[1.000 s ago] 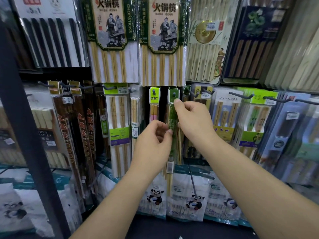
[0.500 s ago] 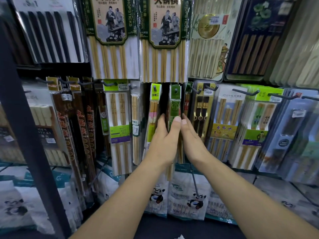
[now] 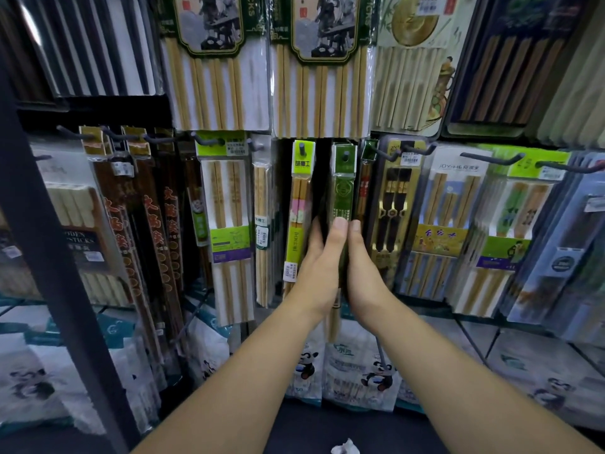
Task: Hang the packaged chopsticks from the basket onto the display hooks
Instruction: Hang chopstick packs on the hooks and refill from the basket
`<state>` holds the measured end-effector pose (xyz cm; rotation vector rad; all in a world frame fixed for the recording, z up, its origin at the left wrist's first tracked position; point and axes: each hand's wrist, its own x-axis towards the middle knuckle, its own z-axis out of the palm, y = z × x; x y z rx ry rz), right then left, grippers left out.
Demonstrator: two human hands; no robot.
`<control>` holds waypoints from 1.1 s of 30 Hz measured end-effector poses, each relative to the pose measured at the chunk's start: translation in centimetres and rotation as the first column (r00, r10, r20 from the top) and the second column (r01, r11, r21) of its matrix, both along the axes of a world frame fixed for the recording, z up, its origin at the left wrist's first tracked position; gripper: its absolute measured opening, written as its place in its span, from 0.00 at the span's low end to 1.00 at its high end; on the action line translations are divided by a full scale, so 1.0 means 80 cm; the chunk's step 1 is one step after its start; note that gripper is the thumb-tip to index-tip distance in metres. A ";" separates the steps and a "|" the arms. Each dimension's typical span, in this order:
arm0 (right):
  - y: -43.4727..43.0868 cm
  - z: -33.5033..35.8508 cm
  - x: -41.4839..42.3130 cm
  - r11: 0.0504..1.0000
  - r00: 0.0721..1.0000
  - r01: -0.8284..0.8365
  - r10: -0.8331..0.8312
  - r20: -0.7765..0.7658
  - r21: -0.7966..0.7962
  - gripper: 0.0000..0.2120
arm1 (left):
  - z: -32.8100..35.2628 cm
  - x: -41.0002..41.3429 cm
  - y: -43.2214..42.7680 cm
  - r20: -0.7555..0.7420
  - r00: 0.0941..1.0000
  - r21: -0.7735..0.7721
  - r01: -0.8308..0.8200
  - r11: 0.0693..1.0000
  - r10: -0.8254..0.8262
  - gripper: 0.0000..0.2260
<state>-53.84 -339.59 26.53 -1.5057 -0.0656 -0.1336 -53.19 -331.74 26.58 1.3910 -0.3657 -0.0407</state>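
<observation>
A narrow green pack of chopsticks [image 3: 342, 191] hangs on a display hook [image 3: 345, 155] in the middle row of the rack. My left hand [image 3: 319, 270] and my right hand [image 3: 364, 270] flank its lower half with straight fingers, pressing it from both sides. My left thumb lies on the pack's front. The pack's bottom tips show below my wrists. The basket is not in view.
A yellow-green pack [image 3: 299, 208] hangs just left of the green one, and a black-and-gold pack [image 3: 394, 208] just right. Larger bamboo sets [image 3: 322, 86] hang in the row above. Panda-printed bags [image 3: 360, 365] lie on the shelf below. A dark metal post [image 3: 49, 244] stands at the left.
A second ago my hands held the green pack up at the hook. The pack now hangs there, and both hands have slid down to its lower half with fingers straightened.
</observation>
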 end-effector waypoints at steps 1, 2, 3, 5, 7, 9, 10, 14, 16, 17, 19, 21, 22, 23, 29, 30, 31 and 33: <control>0.001 -0.003 0.000 1.000 1.000 -0.002 0.002 -0.009 0.008 0.44 | -0.002 -0.001 -0.002 -0.011 1.000 -0.011 0.002 1.000 -0.002 0.46; 0.001 -0.005 0.000 1.000 1.000 -0.001 0.001 -0.017 0.013 0.44 | -0.002 -0.003 -0.003 -0.018 1.000 -0.021 0.000 1.000 0.000 0.46; 0.000 -0.006 -0.001 1.000 1.000 -0.002 0.002 -0.022 0.007 0.44 | -0.003 -0.003 -0.005 -0.018 1.000 -0.027 -0.004 1.000 0.004 0.45; -0.003 -0.005 -0.003 1.000 1.000 -0.005 0.005 -0.015 -0.021 0.43 | -0.002 0.000 -0.005 -0.001 1.000 -0.037 -0.019 0.999 0.019 0.40; -0.007 0.000 -0.004 1.000 0.999 0.017 -0.017 0.042 -0.019 0.42 | 0.004 0.002 -0.004 0.056 0.997 -0.045 -0.044 0.998 0.046 0.37; -0.009 0.011 -0.003 0.999 0.987 0.044 -0.042 0.153 -0.006 0.41 | 0.016 0.005 -0.004 0.113 0.991 -0.036 -0.074 0.997 0.077 0.38; -0.010 0.018 -0.001 0.999 0.978 0.049 -0.048 0.202 0.002 0.40 | 0.023 0.006 -0.004 0.132 0.988 -0.044 -0.081 0.996 0.087 0.38; -0.006 0.045 0.012 0.997 0.949 0.072 -0.075 0.307 0.022 0.37 | 0.044 0.013 -0.008 0.171 0.980 -0.090 -0.091 0.992 0.105 0.38; -0.002 0.052 0.018 0.998 0.943 0.063 -0.062 0.328 0.006 0.38 | 0.050 0.016 -0.009 0.193 0.973 -0.099 -0.108 0.989 0.125 0.36; -0.002 0.053 0.020 0.998 0.945 0.056 -0.056 0.323 0.008 0.38 | 0.051 0.019 -0.008 0.206 0.969 -0.098 -0.118 0.988 0.136 0.35; 0.005 0.053 0.029 0.997 0.953 0.071 -0.072 0.294 0.013 0.39 | 0.055 0.018 -0.013 0.237 0.963 -0.094 -0.110 0.990 0.129 0.33; 0.012 0.051 0.034 0.996 0.955 0.085 -0.081 0.286 -0.001 0.39 | 0.058 0.012 -0.017 0.231 0.968 -0.108 -0.078 0.991 0.101 0.36; 0.013 0.050 0.036 0.996 0.955 0.085 -0.078 0.287 -0.012 0.38 | 0.059 0.011 -0.018 0.218 0.972 -0.119 -0.065 0.991 0.090 0.36; 0.013 0.050 0.037 0.996 0.955 0.087 -0.079 0.285 -0.015 0.38 | 0.060 0.013 -0.017 0.214 0.973 -0.123 -0.064 0.990 0.089 0.34; 0.008 0.048 0.033 0.995 0.946 0.096 -0.092 0.311 0.003 0.39 | 0.058 0.023 -0.004 0.206 0.976 -0.066 -0.056 0.996 0.069 0.29; 0.009 0.046 0.029 0.996 0.949 0.092 -0.086 0.302 -0.005 0.40 | 0.056 0.019 -0.003 0.199 0.978 -0.052 -0.047 0.998 0.056 0.30; 0.010 0.043 0.025 0.996 0.954 0.087 -0.080 0.287 -0.012 0.41 | 0.054 0.013 -0.001 0.175 0.983 -0.042 -0.041 0.998 0.048 0.31; 0.006 0.035 0.013 0.997 0.961 0.073 -0.065 0.268 -0.018 0.44 | 0.046 0.000 0.004 0.121 0.992 -0.010 -0.040 0.999 0.040 0.34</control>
